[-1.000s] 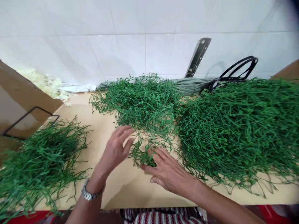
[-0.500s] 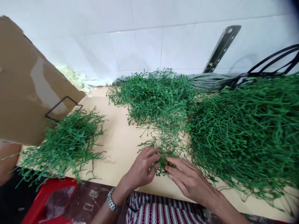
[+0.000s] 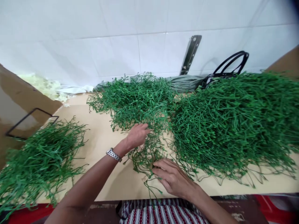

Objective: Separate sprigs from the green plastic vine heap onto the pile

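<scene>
Thin green stems, artificial-looking with small knobs at their tips, lie in tangled heaps on the pale tabletop (image 3: 102,174). My left hand (image 3: 138,135), a metal watch (image 3: 113,154) at its wrist, reaches to the near edge of the middle heap (image 3: 140,99); its fingers are curled closed on stems there, the fingertips partly hidden. Closer to me, my right hand (image 3: 174,178) has its fingers pressed together on the loose green stems (image 3: 149,155) strung out below that heap. A few of these stems trail toward the table's front edge.
A large heap of stems (image 3: 233,124) fills the right side, and another heap (image 3: 44,158) lies at left beside a cardboard box (image 3: 28,93) and a black wire frame (image 3: 22,123). Along the tiled wall are grey-green cloth (image 3: 187,83), a black-handled bag (image 3: 224,73) and a metal bracket (image 3: 190,54).
My left hand has moved away from my right hand, up to the middle heap. The small bunch between both hands is now spread out. The view has turned to the right.
</scene>
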`<state>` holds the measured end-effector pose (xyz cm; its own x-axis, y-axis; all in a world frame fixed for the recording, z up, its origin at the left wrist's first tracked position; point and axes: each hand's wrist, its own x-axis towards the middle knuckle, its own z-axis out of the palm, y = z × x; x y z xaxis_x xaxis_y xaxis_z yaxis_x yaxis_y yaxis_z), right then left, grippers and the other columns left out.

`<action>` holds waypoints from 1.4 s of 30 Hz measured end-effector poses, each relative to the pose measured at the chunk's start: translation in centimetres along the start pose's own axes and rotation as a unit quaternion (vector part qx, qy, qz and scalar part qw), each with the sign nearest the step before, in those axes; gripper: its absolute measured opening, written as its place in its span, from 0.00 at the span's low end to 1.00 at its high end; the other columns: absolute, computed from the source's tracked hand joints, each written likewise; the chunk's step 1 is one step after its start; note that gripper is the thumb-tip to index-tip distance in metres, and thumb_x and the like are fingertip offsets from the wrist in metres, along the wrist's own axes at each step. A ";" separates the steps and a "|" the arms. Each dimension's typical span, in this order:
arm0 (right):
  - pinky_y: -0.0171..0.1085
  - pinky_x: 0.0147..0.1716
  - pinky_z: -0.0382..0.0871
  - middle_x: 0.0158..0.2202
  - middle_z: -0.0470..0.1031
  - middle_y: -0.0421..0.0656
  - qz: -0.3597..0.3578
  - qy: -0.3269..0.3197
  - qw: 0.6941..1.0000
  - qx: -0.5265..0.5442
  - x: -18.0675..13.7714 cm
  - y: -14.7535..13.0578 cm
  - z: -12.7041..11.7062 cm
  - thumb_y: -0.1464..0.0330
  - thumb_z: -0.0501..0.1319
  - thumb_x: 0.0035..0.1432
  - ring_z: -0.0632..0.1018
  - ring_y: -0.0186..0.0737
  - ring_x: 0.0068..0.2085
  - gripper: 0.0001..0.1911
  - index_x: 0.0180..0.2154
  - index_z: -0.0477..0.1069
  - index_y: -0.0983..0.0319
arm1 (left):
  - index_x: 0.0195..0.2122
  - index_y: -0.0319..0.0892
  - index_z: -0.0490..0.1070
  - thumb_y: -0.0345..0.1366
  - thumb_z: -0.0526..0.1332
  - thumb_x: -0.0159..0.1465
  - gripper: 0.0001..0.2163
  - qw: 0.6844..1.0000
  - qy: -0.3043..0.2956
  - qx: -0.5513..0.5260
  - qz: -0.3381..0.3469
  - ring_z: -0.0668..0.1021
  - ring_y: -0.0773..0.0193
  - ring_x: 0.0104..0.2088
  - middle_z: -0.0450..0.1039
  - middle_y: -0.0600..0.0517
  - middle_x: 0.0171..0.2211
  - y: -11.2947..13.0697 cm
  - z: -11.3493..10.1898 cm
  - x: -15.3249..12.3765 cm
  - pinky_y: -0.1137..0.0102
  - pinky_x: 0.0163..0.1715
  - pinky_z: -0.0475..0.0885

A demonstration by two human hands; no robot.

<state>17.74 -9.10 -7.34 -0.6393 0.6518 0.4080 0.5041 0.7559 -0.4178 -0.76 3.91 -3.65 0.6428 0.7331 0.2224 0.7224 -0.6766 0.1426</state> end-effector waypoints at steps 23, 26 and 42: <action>0.38 0.38 0.69 0.39 0.70 0.49 0.138 0.186 0.971 0.054 4.4 1.3 -1.8 0.75 0.52 0.58 0.72 0.40 0.40 0.14 0.46 0.66 0.65 | 0.30 0.41 0.71 0.27 0.59 0.57 0.04 0.850 0.351 -0.366 -0.140 0.74 0.61 0.36 0.72 0.48 0.33 1.6 -3.3 -7.9 0.66 0.36 0.70; 0.35 0.32 0.68 0.37 0.72 0.47 0.157 0.117 0.978 0.074 5.0 1.5 -1.6 0.73 0.54 0.56 0.73 0.38 0.35 0.12 0.43 0.68 0.63 | 0.30 0.41 0.72 0.28 0.59 0.57 0.03 0.837 0.348 -0.394 -0.151 0.74 0.61 0.36 0.72 0.48 0.33 2.2 -2.7 -8.0 0.67 0.34 0.70; 0.29 0.21 0.56 0.22 0.60 0.36 0.288 0.146 0.865 0.383 7.5 2.3 -3.5 0.65 0.61 0.51 0.61 0.29 0.23 0.07 0.28 0.67 0.63 | 0.49 0.46 0.64 0.37 0.55 0.60 0.15 0.996 0.012 -0.091 0.007 0.68 0.53 0.49 0.69 0.45 0.46 6.3 -1.7 -6.9 0.55 0.50 0.59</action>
<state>16.12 -2.26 -2.44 -0.1786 0.9794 0.0937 0.0863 0.1105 -0.9901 -1.06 -5.56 -2.64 0.6452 0.7228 0.2477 0.6537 -0.6900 0.3108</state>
